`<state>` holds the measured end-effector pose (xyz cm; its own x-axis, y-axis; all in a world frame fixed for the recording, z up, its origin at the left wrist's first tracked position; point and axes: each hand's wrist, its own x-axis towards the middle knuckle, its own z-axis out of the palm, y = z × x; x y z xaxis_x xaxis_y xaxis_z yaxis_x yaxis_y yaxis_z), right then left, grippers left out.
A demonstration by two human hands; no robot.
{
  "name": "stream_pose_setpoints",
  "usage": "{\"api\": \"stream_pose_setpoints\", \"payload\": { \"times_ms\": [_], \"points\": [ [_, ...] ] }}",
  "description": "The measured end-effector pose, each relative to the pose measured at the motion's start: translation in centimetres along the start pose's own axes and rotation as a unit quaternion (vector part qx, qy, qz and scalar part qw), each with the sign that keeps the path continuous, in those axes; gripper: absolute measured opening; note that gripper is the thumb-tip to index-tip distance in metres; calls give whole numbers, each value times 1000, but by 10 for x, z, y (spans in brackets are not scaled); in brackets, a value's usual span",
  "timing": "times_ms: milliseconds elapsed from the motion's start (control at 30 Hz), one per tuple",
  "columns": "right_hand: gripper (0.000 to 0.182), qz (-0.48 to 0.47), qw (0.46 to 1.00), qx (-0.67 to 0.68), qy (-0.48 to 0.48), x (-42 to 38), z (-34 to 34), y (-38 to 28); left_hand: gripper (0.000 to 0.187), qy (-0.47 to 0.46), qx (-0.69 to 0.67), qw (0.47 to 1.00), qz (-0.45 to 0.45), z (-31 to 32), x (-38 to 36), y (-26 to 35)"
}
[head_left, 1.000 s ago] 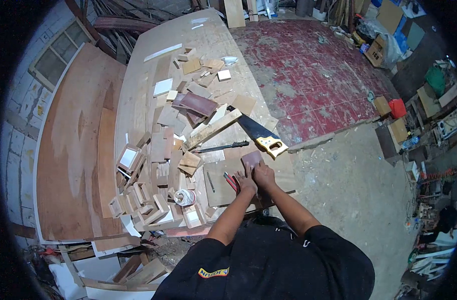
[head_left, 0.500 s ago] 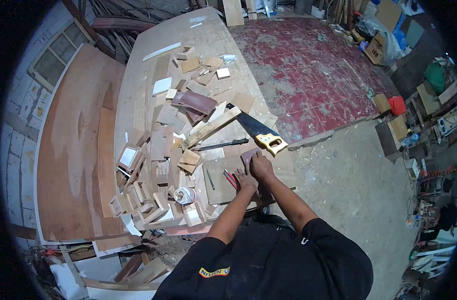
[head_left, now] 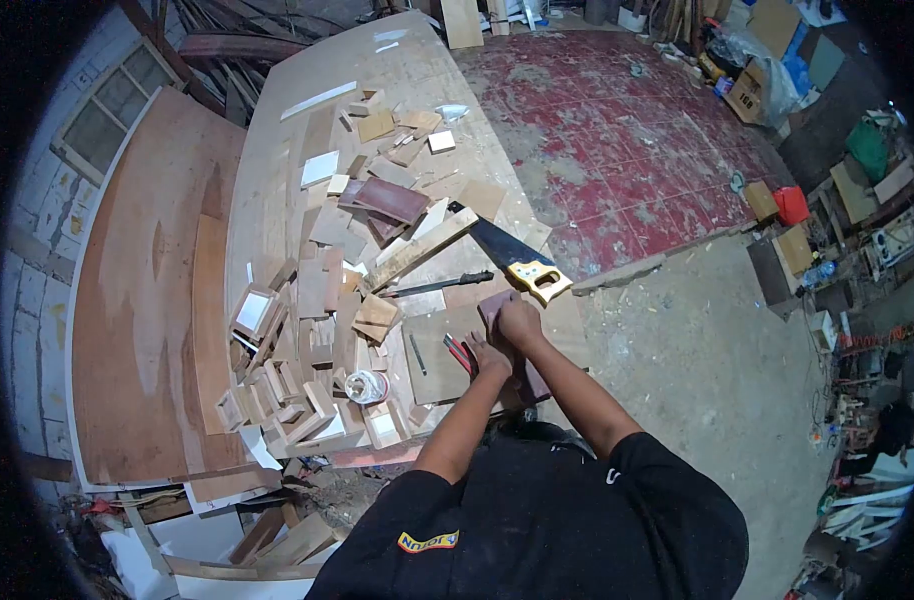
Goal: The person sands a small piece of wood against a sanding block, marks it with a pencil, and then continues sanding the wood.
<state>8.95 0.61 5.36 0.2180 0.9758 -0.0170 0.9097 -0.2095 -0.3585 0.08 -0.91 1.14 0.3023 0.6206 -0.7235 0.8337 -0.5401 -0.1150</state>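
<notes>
Reddish wood piece (head_left: 497,303) lies under both hands (head_left: 507,338).

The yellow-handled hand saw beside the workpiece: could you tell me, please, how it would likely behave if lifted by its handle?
The yellow-handled hand saw has a long, thin dark blade, so it would probably flex and wobble a little. The blade tip lies under a long pale wooden strip, so lifting may drag or tip that strip. Its flat shape makes rolling unlikely.

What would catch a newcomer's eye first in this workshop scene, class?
Both hands meet at the near edge of the bench: the right hand presses a reddish-brown block, the left hand beside it. Just beyond lies a saw with a yellow handle. To the left spreads a heap of wood offcuts.
</notes>
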Motion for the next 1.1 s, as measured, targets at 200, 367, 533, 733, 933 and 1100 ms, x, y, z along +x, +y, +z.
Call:
{"api": "stream_pose_setpoints", "payload": {
  "times_ms": [200, 367, 533, 733, 933, 1100],
  "points": [
    [30, -18, 1000, 6, -11, -10, 14, 9, 88, -25, 32, 999, -18, -17, -16, -3],
    [32, -6, 990, -45, -132, -16, -5, 4, 92, 114, -11, 993, -25, 10, 1, 0],
    [32, 12, 995, -28, -92, 0, -10, -2, 95, 48, 9, 999, -17, 8, 4, -1],
    [34, -40, 995, 49, 79, -16, 25, 9, 97, -50, 32, 998, -26, -15, -12, -1],
    [35, -33, 994, -30, -99, -30, 4, 8, 102, 97, -1, 995, -26, 10, 3, 0],
    [26, -4, 992, -40, -116, -3, -3, 1, 107, 16, 36, 999, -14, 9, 11, 0]
  ]
}}
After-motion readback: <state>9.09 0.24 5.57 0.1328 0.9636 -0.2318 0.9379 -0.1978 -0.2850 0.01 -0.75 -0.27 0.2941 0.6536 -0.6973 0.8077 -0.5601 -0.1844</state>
